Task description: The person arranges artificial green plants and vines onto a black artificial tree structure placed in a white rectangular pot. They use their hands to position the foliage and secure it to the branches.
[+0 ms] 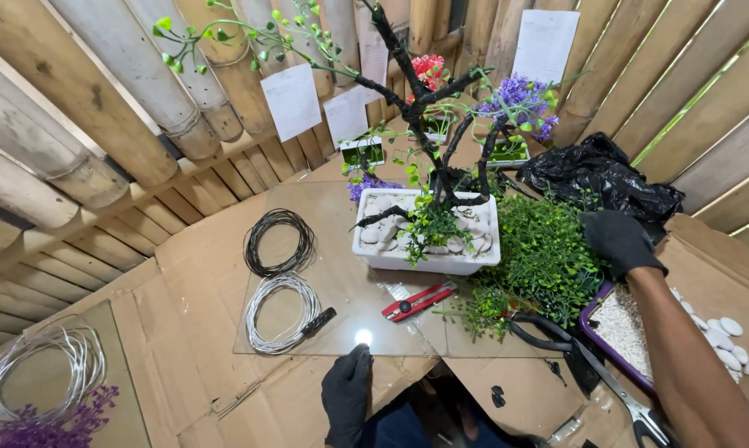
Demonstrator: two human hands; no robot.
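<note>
The head camera shows a white pot (428, 253) holding white stones and a little black tree (441, 158). The left hand (347, 394) rests curled on the glass sheet's (341, 282) near edge. The right hand (619, 241) presses spread fingers into green leaves (540, 257).

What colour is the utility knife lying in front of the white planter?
Red with black parts; the utility knife shows clearly in the head view.

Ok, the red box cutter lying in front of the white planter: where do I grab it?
Grip the red box cutter across its red handle's middle, from above. It lies flat and slanted on the glass sheet, both long sides free, closer to the left hand.
</note>
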